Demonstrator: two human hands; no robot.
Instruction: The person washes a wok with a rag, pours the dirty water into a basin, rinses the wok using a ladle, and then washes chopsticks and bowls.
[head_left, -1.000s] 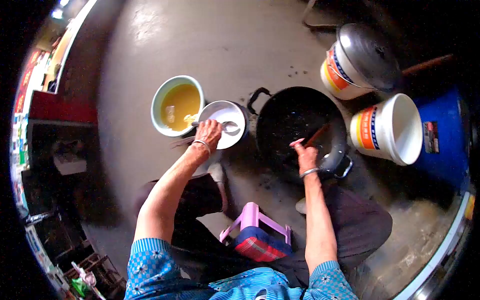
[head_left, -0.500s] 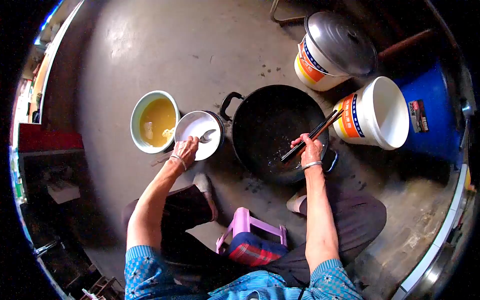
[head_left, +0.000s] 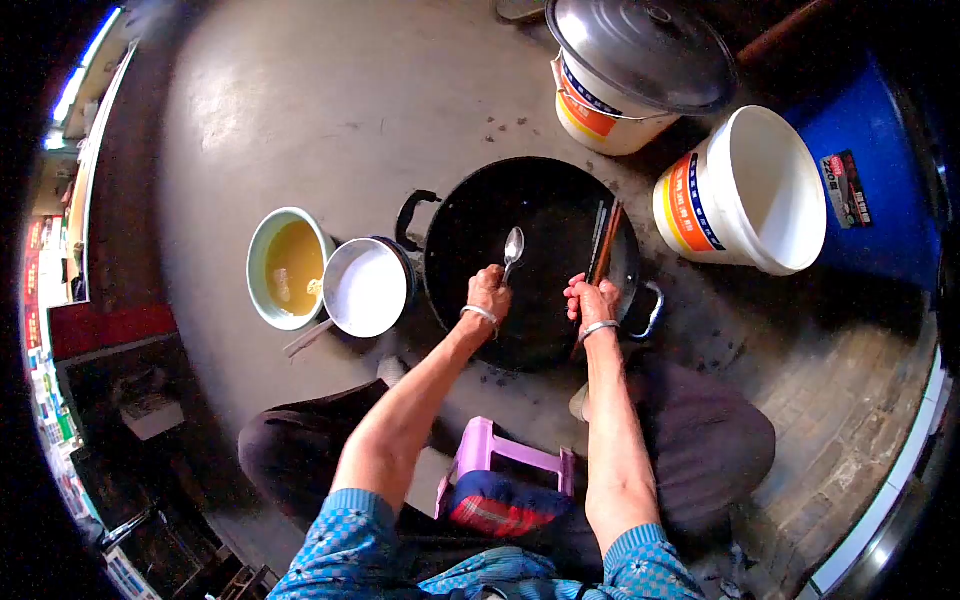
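My left hand [head_left: 489, 293] is closed around a metal spoon [head_left: 514, 245], its bowl pointing up over the large black two-handled pan [head_left: 530, 185]. In my right hand [head_left: 597, 302] is a bundle of chopsticks [head_left: 606, 238], some dark and some reddish brown, held upright over the pan's right side. Left of the pan stands a white saucepan [head_left: 366, 288] with a handle at its lower left. Beside it is a pale green basin [head_left: 263, 311] with yellowish liquid [head_left: 296, 255] and whitish lumps.
An uncovered white bucket [head_left: 690, 200] leans at the right, and another bucket [head_left: 590, 115] has a dark metal lid [head_left: 640, 50]. Behind them is a blue container [head_left: 880, 150]. A pink stool [head_left: 520, 455] with a plaid cloth [head_left: 500, 505] stands between my legs.
My left hand has moved right with the spoon, from the white saucepan to above the pan. My right hand has shifted slightly left, and the chopsticks have swung more upright.
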